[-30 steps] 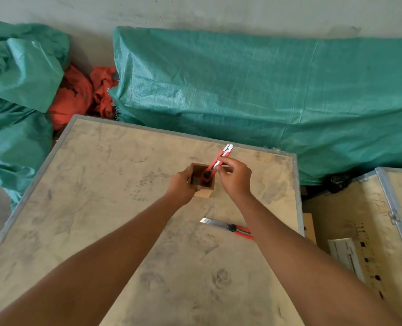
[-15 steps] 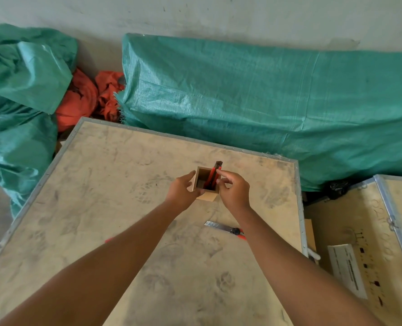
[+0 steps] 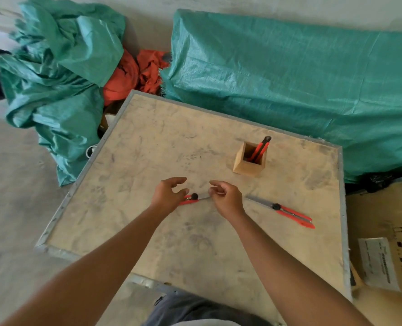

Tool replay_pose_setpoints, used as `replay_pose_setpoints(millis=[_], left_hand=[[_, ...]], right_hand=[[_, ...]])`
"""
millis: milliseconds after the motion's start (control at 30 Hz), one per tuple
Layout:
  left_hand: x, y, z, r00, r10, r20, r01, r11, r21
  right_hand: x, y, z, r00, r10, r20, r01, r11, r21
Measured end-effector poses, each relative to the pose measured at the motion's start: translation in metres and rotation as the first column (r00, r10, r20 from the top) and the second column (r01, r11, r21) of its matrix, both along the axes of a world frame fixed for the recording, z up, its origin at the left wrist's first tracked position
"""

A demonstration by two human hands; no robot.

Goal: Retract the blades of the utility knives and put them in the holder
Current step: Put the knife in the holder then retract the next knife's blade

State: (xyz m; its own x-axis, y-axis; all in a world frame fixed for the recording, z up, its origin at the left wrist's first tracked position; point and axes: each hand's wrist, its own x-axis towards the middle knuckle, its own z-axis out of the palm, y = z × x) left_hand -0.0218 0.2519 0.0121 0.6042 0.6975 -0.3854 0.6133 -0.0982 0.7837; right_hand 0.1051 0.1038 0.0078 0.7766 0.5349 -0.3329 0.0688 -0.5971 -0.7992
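A square wooden holder [image 3: 241, 164] stands on the far right part of the plywood board [image 3: 148, 231]. One red utility knife [image 3: 260, 149] leans inside it. A second red knife [image 3: 194, 198] lies flat at the board's middle with its blade out to the right. My left hand [image 3: 169, 196] hovers over its handle with curled fingers, holding nothing. My right hand [image 3: 225, 197] has its fingertips at the blade end; whether they touch it is unclear. A third red knife [image 3: 287, 211] lies to the right, blade extended toward my right hand.
Green tarpaulins [image 3: 289, 78] cover bulky things behind and left of the board, with orange cloth [image 3: 134, 74] between them. A second board with a white label [image 3: 377, 262] lies at the right. Concrete floor is on the left.
Both hands have left the holder and come back toward me to the knife at the board's middle. The knife my right hand was lowering now stands alone in the holder. My view shifted left.
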Motion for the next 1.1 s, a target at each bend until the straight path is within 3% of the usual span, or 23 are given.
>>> replay_pose_setpoints(millis=[200, 367, 567, 700, 867, 1100], left_hand=[[-0.041, 0.007, -0.029, 0.936, -0.136, -0.324, 0.203, 0.962, 0.182], [-0.053, 0.008, -0.041, 0.910, -0.229, -0.347, 0.327, 0.910, 0.255], [-0.064, -0.001, -0.046, 0.937, -0.261, -0.233, 0.311, 0.926, 0.215], [-0.067, -0.010, -0.038, 0.976, -0.209, -0.067, 0.218, 0.955, 0.200], [-0.064, -0.016, -0.007, 0.982, -0.185, 0.026, 0.175, 0.962, 0.210], [-0.053, -0.025, 0.050, 0.933, -0.303, 0.194, 0.313, 0.949, -0.025]], right_hand=[[-0.042, 0.025, -0.029, 0.976, -0.028, -0.217, -0.004, 0.990, -0.143], [-0.054, 0.032, -0.038, 0.949, -0.122, -0.292, 0.090, 0.989, -0.120], [-0.059, 0.031, -0.031, 0.894, -0.269, -0.360, 0.265, 0.962, -0.060], [-0.053, 0.033, -0.015, 0.870, -0.279, -0.407, 0.329, 0.942, 0.058], [-0.032, 0.035, 0.023, 0.932, -0.190, -0.310, 0.243, 0.960, 0.142], [0.009, 0.019, 0.089, 0.974, -0.031, -0.224, 0.083, 0.971, 0.225]])
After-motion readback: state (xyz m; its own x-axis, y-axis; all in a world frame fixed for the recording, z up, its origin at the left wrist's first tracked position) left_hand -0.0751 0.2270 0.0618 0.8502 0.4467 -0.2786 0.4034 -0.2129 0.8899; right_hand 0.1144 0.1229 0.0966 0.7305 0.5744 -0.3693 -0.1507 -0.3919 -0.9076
